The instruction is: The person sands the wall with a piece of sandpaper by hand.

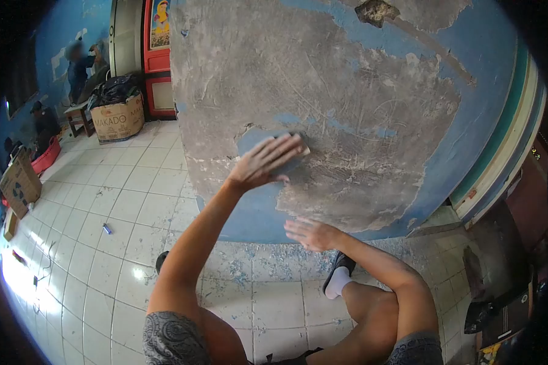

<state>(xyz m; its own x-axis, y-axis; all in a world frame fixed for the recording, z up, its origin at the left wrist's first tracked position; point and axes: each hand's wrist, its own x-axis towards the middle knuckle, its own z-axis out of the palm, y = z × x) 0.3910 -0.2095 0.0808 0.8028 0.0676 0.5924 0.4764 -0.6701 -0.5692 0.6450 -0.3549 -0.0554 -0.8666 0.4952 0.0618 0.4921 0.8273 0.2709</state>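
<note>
Mid-frame, I see the left hand (266,161) hold a tool (307,150), fingers together, likely for pressure against the wall (359,115); below, the right hand (314,235), fingers slightly parted.

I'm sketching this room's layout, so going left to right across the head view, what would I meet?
Brown cardboard with blue print → brown MAKADO cardboard box → red panelled door → the person's bare left hand → their bare right hand → teal-and-cream frame.
</note>
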